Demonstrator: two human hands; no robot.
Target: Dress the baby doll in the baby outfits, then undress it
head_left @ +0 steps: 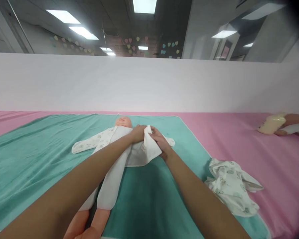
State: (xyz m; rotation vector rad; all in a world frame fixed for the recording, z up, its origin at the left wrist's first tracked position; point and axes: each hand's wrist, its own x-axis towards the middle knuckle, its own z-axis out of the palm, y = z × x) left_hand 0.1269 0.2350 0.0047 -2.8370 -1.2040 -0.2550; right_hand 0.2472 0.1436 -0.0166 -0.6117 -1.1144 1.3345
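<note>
A baby doll (pixel 109 195) lies on its back on a teal cloth (pixel 149 199), head at the far end and bare feet toward me. White leggings cover its legs, and a white printed baby top (pixel 88 142) lies around its upper body, one sleeve stretched out to the left. My left hand (pixel 139 133) is closed at the doll's chest on the edge of the top. Beside it my right hand (pixel 160 141) pinches the lifted white front flap of the same top. Behind that hand the other sleeve's end (pixel 170 141) shows. The fingertips are partly hidden by the fabric.
A crumpled printed baby garment (pixel 235 187) lies on the right edge of the teal cloth. Pink fabric (pixel 239 142) spreads beneath. At the far right are a cream-coloured bottle (pixel 271 123) and part of another doll (pixel 296 119). A white wall (pixel 144 84) with glass above stands behind.
</note>
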